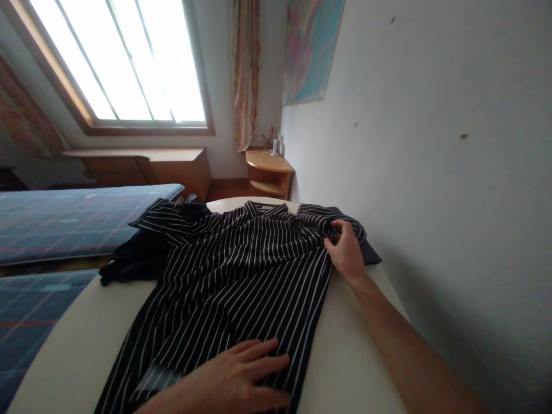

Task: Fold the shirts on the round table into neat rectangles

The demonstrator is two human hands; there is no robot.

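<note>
A black shirt (241, 276) with thin white stripes lies spread on a pale round table (349, 345), its collar at the far edge and its body wrinkled. My right hand (346, 251) pinches the cloth near the right sleeve, thumb and fingers drawn together. Over the lower part of the shirt is my left hand (241, 374), palm down with its fingers apart; I cannot tell how firmly it touches the cloth. The left sleeve (161, 221) stretches out to the side over dark clothing.
Dark folded clothing (140, 256) lies under the shirt's left side, and more dark cloth (371, 254) shows under the right sleeve. Blue plaid mattresses (86, 221) stand left. A white wall (452, 201) rises close on the right. A wooden corner shelf (269, 162) stands behind.
</note>
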